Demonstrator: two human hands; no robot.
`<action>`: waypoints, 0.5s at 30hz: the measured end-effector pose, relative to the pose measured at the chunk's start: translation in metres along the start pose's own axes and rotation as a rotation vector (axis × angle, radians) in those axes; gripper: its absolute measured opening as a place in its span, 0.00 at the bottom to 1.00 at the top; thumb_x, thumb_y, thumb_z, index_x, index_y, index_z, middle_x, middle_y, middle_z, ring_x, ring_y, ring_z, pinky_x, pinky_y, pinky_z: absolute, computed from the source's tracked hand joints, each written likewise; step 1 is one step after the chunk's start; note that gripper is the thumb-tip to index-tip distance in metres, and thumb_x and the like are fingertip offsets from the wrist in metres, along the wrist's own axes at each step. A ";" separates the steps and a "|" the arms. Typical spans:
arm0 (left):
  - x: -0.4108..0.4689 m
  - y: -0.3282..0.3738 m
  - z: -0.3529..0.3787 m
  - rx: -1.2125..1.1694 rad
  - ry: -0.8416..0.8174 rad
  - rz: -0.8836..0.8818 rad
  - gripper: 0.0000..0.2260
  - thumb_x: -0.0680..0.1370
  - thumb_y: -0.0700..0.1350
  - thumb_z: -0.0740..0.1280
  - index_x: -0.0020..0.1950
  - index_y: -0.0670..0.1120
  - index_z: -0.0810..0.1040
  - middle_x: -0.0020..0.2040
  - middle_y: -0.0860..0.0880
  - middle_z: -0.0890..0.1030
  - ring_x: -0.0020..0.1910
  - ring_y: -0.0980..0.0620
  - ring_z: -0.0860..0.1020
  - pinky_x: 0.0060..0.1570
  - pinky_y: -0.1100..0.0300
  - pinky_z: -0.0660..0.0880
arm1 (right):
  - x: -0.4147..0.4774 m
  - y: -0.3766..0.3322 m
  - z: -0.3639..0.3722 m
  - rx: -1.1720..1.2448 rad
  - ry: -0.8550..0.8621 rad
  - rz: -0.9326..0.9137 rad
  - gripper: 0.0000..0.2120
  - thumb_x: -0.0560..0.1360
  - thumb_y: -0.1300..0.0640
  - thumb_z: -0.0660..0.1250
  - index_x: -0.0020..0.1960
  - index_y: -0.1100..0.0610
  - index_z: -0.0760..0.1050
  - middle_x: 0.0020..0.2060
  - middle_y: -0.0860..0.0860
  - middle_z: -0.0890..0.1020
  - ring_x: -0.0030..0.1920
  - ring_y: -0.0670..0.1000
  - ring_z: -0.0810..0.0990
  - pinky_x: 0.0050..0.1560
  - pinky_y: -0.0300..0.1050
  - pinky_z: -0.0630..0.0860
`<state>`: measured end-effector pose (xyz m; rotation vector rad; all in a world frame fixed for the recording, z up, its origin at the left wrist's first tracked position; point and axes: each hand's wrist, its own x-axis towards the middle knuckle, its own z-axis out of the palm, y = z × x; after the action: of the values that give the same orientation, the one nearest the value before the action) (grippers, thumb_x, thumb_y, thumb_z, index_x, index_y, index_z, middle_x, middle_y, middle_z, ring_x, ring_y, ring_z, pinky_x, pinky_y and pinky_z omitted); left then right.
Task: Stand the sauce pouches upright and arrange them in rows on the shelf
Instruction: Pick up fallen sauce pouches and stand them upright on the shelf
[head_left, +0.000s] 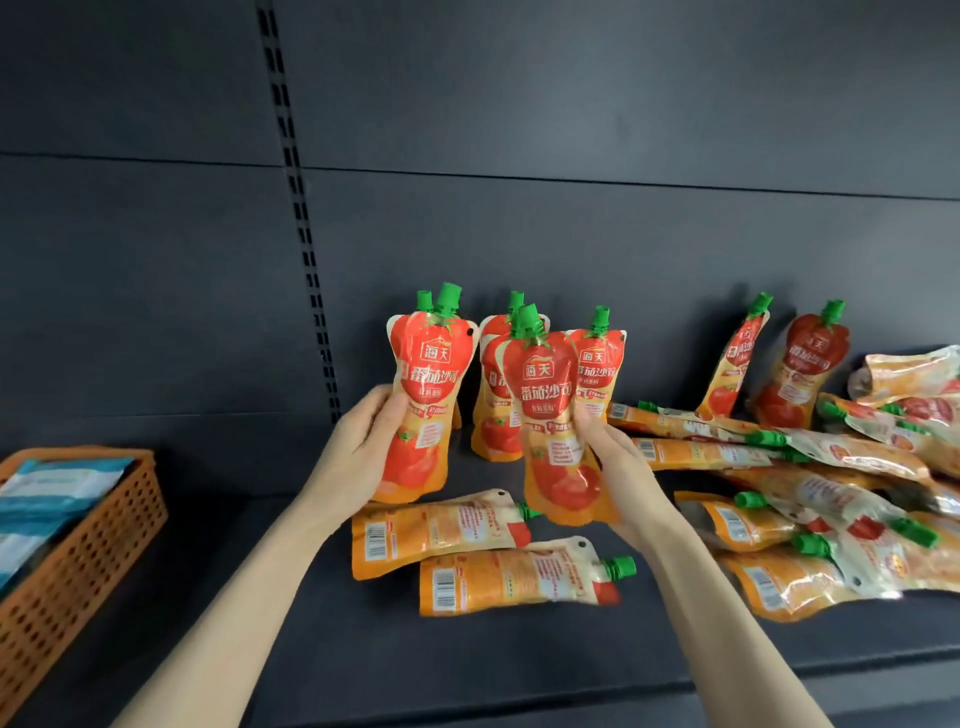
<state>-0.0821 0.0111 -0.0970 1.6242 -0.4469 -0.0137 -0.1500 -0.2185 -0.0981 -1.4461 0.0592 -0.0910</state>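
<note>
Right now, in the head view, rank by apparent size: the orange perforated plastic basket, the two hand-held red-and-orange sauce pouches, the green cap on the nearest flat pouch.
1. orange perforated plastic basket, partly cropped.
2. left-hand pouch and right-hand pouch: look alike, unranked.
3. green plastic cap.

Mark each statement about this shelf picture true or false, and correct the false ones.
1. The left hand holds the left pouch upright, and the right hand holds the right pouch upright. True.
2. The orange basket sits right of the pouches. False: it sits at the far left.
3. The pouch caps are green. True.
4. Every pouch on the shelf stands upright. False: the flat pouches lie heaped at the right.
</note>
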 end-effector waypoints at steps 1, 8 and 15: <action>-0.001 0.003 0.004 -0.048 0.012 -0.028 0.14 0.77 0.56 0.55 0.55 0.53 0.75 0.49 0.54 0.83 0.49 0.58 0.81 0.45 0.65 0.77 | 0.002 0.000 0.005 0.022 0.029 0.016 0.19 0.73 0.41 0.59 0.56 0.50 0.78 0.50 0.50 0.85 0.52 0.50 0.83 0.56 0.50 0.77; -0.007 0.007 0.031 -0.220 0.086 -0.121 0.11 0.74 0.57 0.61 0.51 0.55 0.76 0.44 0.56 0.84 0.44 0.59 0.83 0.38 0.66 0.78 | 0.010 0.005 0.021 -0.120 0.004 -0.108 0.14 0.71 0.47 0.67 0.56 0.46 0.74 0.49 0.47 0.83 0.50 0.46 0.83 0.47 0.42 0.79; 0.003 0.001 0.024 -0.130 0.065 -0.131 0.14 0.68 0.51 0.70 0.53 0.55 0.77 0.46 0.56 0.84 0.46 0.55 0.83 0.42 0.61 0.78 | 0.022 -0.006 -0.001 -0.205 0.056 -0.234 0.13 0.69 0.58 0.72 0.52 0.50 0.77 0.45 0.47 0.84 0.48 0.47 0.83 0.44 0.38 0.80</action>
<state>-0.0860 -0.0127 -0.0981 1.5191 -0.2839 -0.0864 -0.1281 -0.2223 -0.0924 -1.6509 -0.0570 -0.3255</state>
